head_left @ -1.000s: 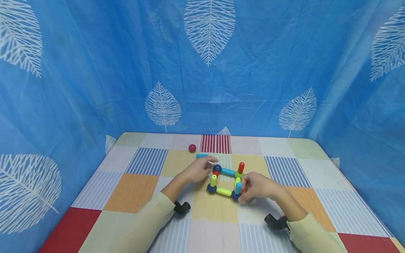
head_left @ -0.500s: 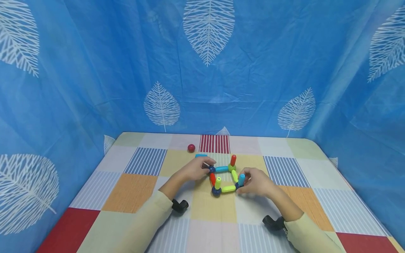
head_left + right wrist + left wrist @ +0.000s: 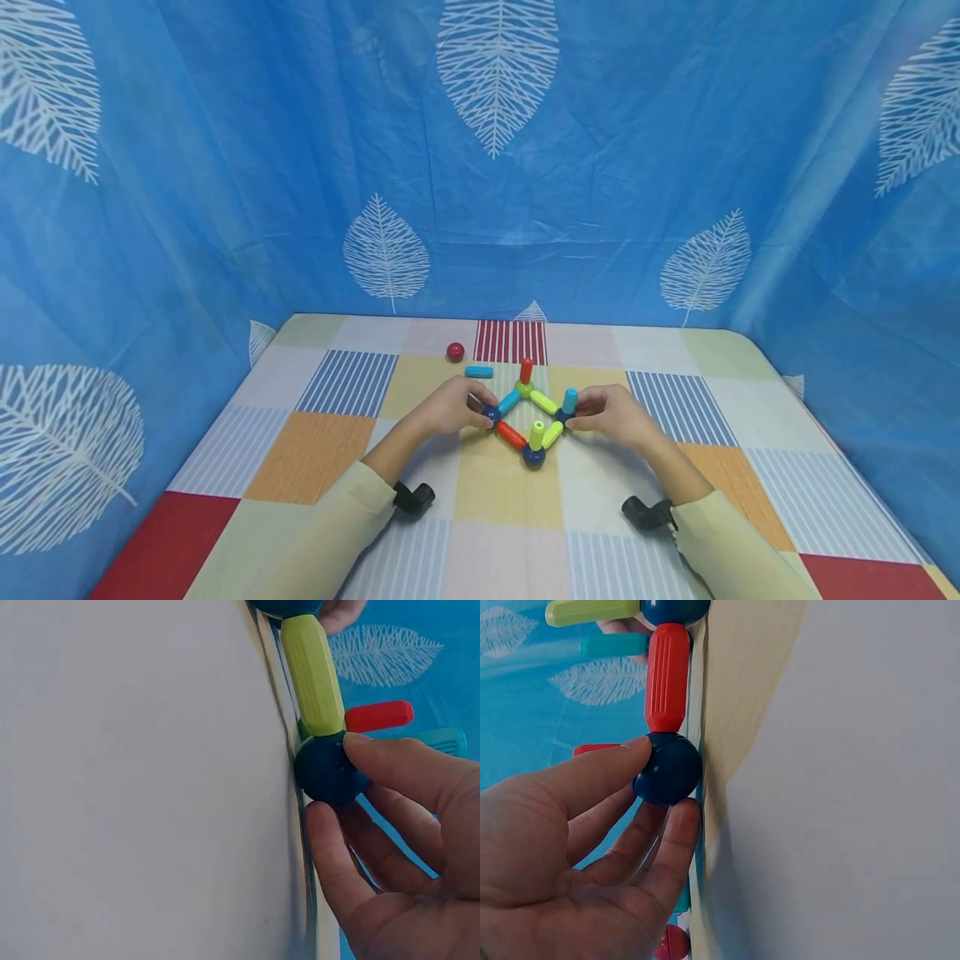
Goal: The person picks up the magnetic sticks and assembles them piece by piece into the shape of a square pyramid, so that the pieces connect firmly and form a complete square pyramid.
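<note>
A square frame of toy building sticks and balls lies on the table, turned cornerwise in the head view. My left hand [image 3: 450, 407] pinches the dark blue ball [image 3: 667, 771] at its left corner, from which a red stick [image 3: 667, 675] runs to the near ball [image 3: 533, 457]. At the right corner, thumb and fingers of my right hand [image 3: 615, 414] pinch another dark blue ball [image 3: 328, 771] bearing an upright light-blue stick [image 3: 570, 401]. A yellow-green stick [image 3: 537, 435] stands on the near ball. The far corner is a green ball [image 3: 523, 389] topped by a red stick [image 3: 527, 369].
Behind the frame, a loose light-blue stick [image 3: 478, 372] and a red ball [image 3: 455, 352] lie on the patchwork tablecloth [image 3: 510, 550]. A blue curtain [image 3: 600, 167] with white leaf prints encloses the table at the back and sides.
The frame has turned counterclockwise as seen from above, its green ball swinging to the far corner. My left hand has gone from beside the frame to pinching a ball; my right hand shifted slightly away.
</note>
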Tool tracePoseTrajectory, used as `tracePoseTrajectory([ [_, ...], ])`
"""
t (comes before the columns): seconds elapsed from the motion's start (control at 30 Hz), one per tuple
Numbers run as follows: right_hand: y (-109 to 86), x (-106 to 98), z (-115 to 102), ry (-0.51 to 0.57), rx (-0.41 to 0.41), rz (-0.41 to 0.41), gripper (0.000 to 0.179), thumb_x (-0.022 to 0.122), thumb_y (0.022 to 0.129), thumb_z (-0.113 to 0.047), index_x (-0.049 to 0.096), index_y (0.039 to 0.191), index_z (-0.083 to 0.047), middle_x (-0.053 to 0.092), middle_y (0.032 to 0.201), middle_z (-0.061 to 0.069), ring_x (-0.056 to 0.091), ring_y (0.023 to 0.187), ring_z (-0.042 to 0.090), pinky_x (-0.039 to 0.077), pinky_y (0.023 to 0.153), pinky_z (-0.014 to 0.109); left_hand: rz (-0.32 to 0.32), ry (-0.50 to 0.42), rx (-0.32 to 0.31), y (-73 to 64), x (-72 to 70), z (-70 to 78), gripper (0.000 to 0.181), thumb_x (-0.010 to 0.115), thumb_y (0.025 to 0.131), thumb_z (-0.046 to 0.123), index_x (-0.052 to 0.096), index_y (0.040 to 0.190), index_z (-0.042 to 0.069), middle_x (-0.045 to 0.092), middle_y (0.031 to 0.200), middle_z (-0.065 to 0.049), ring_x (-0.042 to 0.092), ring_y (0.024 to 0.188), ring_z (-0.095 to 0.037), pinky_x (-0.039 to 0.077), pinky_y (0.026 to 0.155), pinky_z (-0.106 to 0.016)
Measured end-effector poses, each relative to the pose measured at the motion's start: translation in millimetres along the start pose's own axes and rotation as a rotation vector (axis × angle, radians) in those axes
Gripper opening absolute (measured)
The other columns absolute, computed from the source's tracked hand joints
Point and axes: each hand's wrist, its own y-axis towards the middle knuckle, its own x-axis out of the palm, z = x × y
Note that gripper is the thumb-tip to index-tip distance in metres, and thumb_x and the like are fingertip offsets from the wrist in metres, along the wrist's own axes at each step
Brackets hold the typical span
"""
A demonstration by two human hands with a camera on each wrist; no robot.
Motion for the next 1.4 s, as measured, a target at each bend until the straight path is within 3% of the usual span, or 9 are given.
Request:
tracePoseTrajectory([
  [0.3,1.8,2,3,0.09,0.025,-0.018,0.03,0.084,0.082,-0.009,0.074,0.107,0.003,0.077,0.097,0.012,0.07,0.089,0.016,0.057,0.075,0.026,0.028,0.004,-0.002,-0.7,0.6,-2.9,0.024,0.081,0.087,0.008,0.077,0.11,0.009,0.075,0.109,-0.004,0.069,0.1,-0.019,0.058,0.093,-0.038],
  [0.63,2.1,2,1,0.109,0.037,-0.053,0.032,0.083,0.084,-0.01,0.073,0.111,0.003,0.076,0.101,0.012,0.068,0.09,0.015,0.058,0.075,0.025,0.025,-0.005,0.019,-1.2,-0.6,-5.7,0.025,0.08,0.087,0.008,0.077,0.112,0.01,0.075,0.112,-0.005,0.07,0.103,-0.02,0.058,0.095,-0.04],
  [0.83,0.8,3,-3,0.118,0.059,-0.066,0.033,0.082,0.085,-0.011,0.072,0.114,0.003,0.075,0.102,0.012,0.067,0.09,0.015,0.057,0.075,0.026,0.034,-0.026,-0.007,-2.0,-4.6,-7.0,0.028,0.08,0.088,0.01,0.075,0.116,0.008,0.075,0.114,-0.005,0.07,0.104,-0.02,0.058,0.094,-0.039],
  [1.17,3.0,1,0,0.127,0.077,-0.07,0.034,0.083,0.085,-0.011,0.072,0.114,0.004,0.074,0.101,0.01,0.067,0.089,0.015,0.057,0.075,0.025,0.176,-0.015,0.02,9.0,-13.6,-15.1,0.021,0.073,0.094,0.012,0.075,0.115,0.005,0.073,0.106,-0.007,0.068,0.1,-0.022,0.059,0.088,-0.036],
  [1.4,1.6,0,1,0.146,0.082,-0.077,0.035,0.082,0.085,-0.01,0.071,0.115,0.005,0.074,0.102,0.012,0.066,0.09,0.014,0.057,0.074,0.025,0.232,-0.013,0.011,21.4,-16.1,-17.4,0.017,0.07,0.097,0.012,0.074,0.112,0.005,0.071,0.105,-0.006,0.066,0.102,-0.022,0.058,0.095,-0.039],
])
